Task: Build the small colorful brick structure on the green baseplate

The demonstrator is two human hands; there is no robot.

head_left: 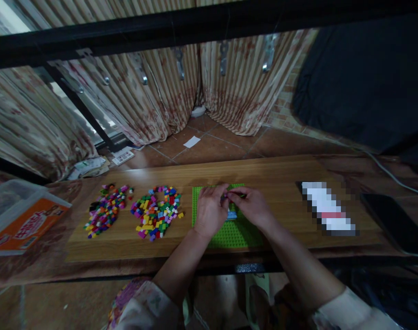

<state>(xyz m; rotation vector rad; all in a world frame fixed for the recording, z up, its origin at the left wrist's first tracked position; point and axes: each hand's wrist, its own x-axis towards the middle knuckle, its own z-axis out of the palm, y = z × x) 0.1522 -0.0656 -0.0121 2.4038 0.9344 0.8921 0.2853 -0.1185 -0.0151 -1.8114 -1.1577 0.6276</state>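
A green studded baseplate lies on the wooden board, under both of my hands. My left hand is over its left half, fingers curled inward and bunched at the tips. From the right, my right hand meets it with thumb and forefinger pinched together. A tiny purple toy brick shows between the fingertips, mostly covered by them. Just below the fingers, light blue toy bricks sit on the baseplate. What the left fingertips grip is hidden.
Two piles of mixed toy bricks, a left pile and a nearer pile, lie on the wooden board. A clear plastic box stands far left. At right are a blurred-out phone-like object and a dark device.
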